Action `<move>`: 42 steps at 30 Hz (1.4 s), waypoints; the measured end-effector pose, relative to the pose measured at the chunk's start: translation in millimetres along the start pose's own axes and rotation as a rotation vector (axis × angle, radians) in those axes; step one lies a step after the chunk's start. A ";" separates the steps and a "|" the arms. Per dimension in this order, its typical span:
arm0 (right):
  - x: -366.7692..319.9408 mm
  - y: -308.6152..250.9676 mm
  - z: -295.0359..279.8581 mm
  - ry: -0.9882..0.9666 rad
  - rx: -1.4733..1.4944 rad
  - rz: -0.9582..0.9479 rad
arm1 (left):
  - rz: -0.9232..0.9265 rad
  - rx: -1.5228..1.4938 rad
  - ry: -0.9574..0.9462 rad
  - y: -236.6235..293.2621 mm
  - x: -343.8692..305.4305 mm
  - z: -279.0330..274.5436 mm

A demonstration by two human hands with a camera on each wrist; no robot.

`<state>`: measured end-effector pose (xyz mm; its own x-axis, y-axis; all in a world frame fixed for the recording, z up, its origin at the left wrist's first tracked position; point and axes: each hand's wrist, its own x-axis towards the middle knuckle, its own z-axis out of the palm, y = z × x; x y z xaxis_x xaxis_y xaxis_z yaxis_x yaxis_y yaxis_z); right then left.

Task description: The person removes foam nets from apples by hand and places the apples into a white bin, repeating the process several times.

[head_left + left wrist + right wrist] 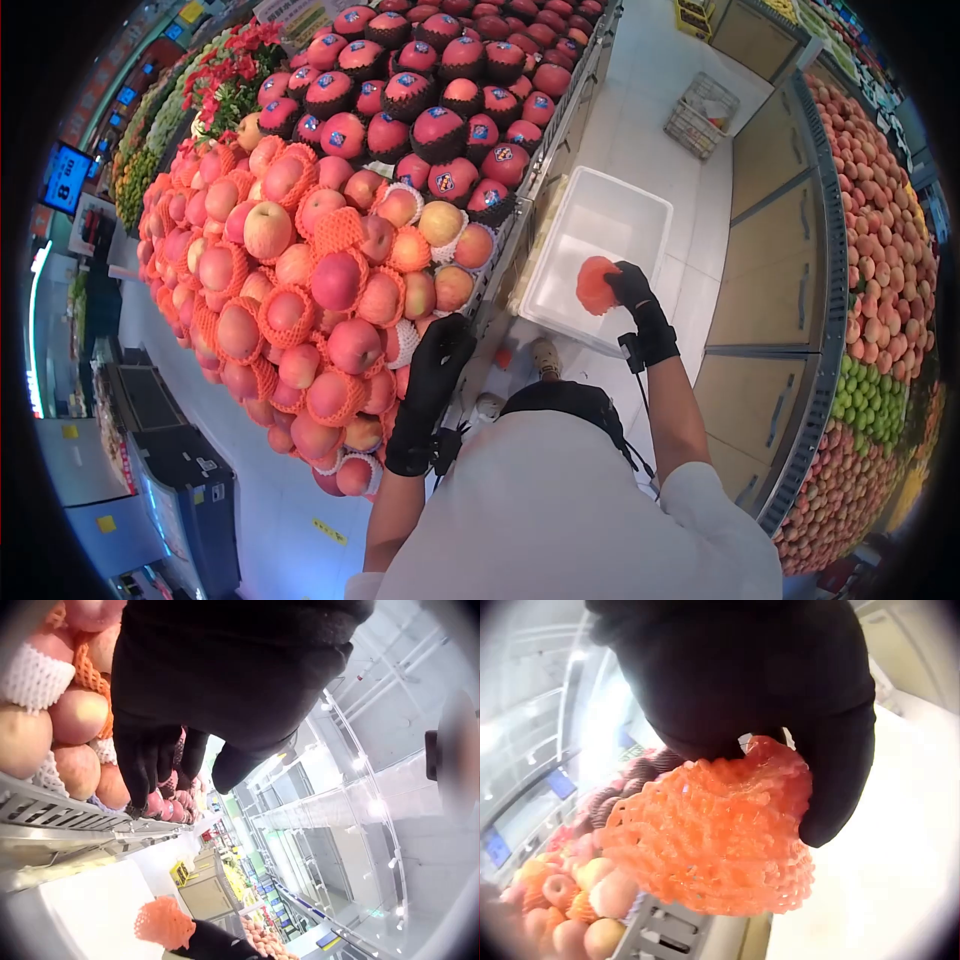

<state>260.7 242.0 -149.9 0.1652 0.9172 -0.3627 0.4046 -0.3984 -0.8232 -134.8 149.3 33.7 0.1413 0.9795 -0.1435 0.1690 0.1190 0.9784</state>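
Note:
In a black glove, my right hand (631,286) pinches an orange foam fruit net (597,285) by its gathered end. The net's mesh spreads wide below the fingers in the right wrist view, and no fruit shows through it (712,832). Behind it in the head view is a white plastic bin (570,215) on the floor. My left hand (440,360), also gloved in black, is beside the front edge of the apple pile (300,320). Its fingers hang loosely bent with nothing between them, next to apples in white and orange foam nets.
Dark red apples (436,130) in black nets fill the far part of the stand, whose slatted edge (500,250) runs beside the bin. Wooden cabinets (770,270) under piled peaches (880,240) line the right. A wire basket (702,113) stands farther along the aisle.

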 end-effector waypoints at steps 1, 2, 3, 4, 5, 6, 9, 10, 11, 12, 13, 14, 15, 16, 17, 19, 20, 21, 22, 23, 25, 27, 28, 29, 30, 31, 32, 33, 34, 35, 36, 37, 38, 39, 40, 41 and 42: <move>8.7 23.4 -7.2 0.011 0.004 0.094 | -0.021 0.011 -0.016 -4.2 -1.3 -4.4; 23.0 56.5 -13.8 -0.024 -0.013 0.133 | -0.040 0.021 -0.032 -7.2 -3.0 -7.2; 37.0 89.2 -20.2 -0.060 -0.030 0.172 | -0.044 0.041 -0.026 -8.3 -5.7 -8.8; 46.3 112.5 -21.9 -0.065 -0.194 0.059 | -0.048 0.062 -0.020 -8.9 -8.8 -10.1; 55.3 135.2 -23.6 -0.051 -0.369 -0.054 | -0.056 0.082 -0.012 -9.3 -12.0 -11.4; 64.0 157.7 -25.2 -0.018 -0.538 -0.164 | -0.066 0.082 0.007 -9.8 -14.9 -12.3; 66.2 105.6 -24.0 0.284 0.032 0.323 | -0.095 0.070 0.071 -9.6 -21.0 -15.9; 75.7 89.7 -25.1 0.327 0.041 0.291 | -0.104 0.055 0.090 -9.8 -22.2 -16.9; 85.5 74.5 -26.3 0.368 0.047 0.259 | -0.113 0.039 0.109 -9.7 -23.6 -17.5; 90.2 45.0 -24.5 0.384 0.191 0.305 | -0.128 0.031 0.129 -8.7 -24.7 -17.3; 112.3 50.4 -18.9 0.462 0.165 0.274 | -0.141 0.022 0.148 -7.1 -25.1 -16.3; 132.9 61.5 -12.8 0.540 0.137 0.240 | -0.155 0.011 0.168 -5.4 -25.9 -15.4; 142.8 61.8 -11.5 0.573 0.085 0.182 | -0.169 0.028 0.177 -3.3 -27.5 -15.0; 153.1 58.5 -10.0 0.605 0.035 0.118 | -0.179 0.045 0.188 -0.9 -28.1 -15.3; 167.3 60.0 -7.2 0.634 -0.014 0.047 | -0.187 0.060 0.204 -0.1 -28.3 -15.6; 193.3 82.7 -11.8 0.469 -0.166 -0.149 | -0.198 -0.017 0.235 -5.9 -31.7 -16.5; 202.0 91.1 -9.4 0.383 -0.239 -0.250 | -0.201 -0.055 0.255 -8.0 -34.4 -17.3; 182.5 78.5 -1.3 0.279 0.282 -0.268 | -0.195 -0.051 0.267 -8.4 -35.9 -17.4; 160.2 45.6 -0.3 0.171 0.541 -0.104 | -0.191 -0.048 0.284 -8.3 -36.8 -16.3; 165.9 46.7 7.4 0.112 0.547 -0.132 | -0.188 -0.042 0.302 -7.9 -37.8 -15.9; 162.0 28.8 19.1 0.025 0.597 -0.038 | -0.178 -0.013 0.326 -3.6 -38.6 -14.6; 143.3 7.3 23.9 -0.070 0.597 0.036 | -0.117 0.062 0.358 2.9 -39.1 -13.6; 144.6 9.2 21.2 -0.131 0.560 -0.014 | -0.102 0.091 0.371 1.0 -40.6 -14.3; 150.1 11.5 29.9 -0.123 0.464 -0.187 | -0.089 0.119 0.377 -3.4 -42.6 -14.8; 156.1 14.1 38.6 -0.097 0.372 -0.358 | -0.079 0.148 0.377 -6.0 -45.0 -15.3; 148.3 -2.1 50.3 0.011 0.176 -0.727 | -0.101 0.170 0.394 -2.1 -45.7 -15.6; 146.6 -11.2 56.6 0.132 -0.027 -1.091 | -0.103 0.200 0.398 -3.3 -48.3 -18.1; 145.2 -20.4 50.8 0.241 -0.555 -1.264 | -0.103 0.228 0.401 -6.1 -50.2 -19.8; 143.5 -25.6 51.8 0.147 -0.592 -1.192 | -0.100 0.254 0.404 -7.0 -51.2 -21.4; 141.7 -30.5 52.7 0.056 -0.632 -1.118 | -0.099 0.256 0.412 -7.0 -52.6 -22.6; 140.9 -35.9 53.8 -0.034 -0.672 -1.040 | -0.100 0.256 0.419 -6.1 -54.7 -23.1; 137.8 -50.0 56.6 -0.123 -0.571 -0.916 | -0.101 0.257 0.425 -5.8 -56.7 -23.7; 131.5 -70.9 61.2 -0.208 -0.471 -0.789 | -0.089 0.251 0.431 -6.8 -58.4 -24.4; 121.2 -95.5 66.6 -0.291 -0.372 -0.658 | -0.079 0.245 0.436 -8.4 -60.6 -24.9; 106.7 -124.6 74.2 -0.315 -0.211 -0.579 | -0.068 0.239 0.438 -9.6 -62.8 -24.9; 92.5 -155.7 83.7 -0.336 -0.050 -0.497 | -0.060 0.236 0.447 -10.1 -64.8 -24.9; 84.4 -182.2 92.7 -0.332 -0.045 -0.523 | -0.051 0.235 0.453 -10.5 -66.6 -25.3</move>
<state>117.6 391.0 -71.1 -0.3508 0.9357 -0.0383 0.3952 0.1108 -0.9119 -170.6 86.9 36.7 -0.3014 0.9516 -0.0604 0.3863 0.1798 0.9047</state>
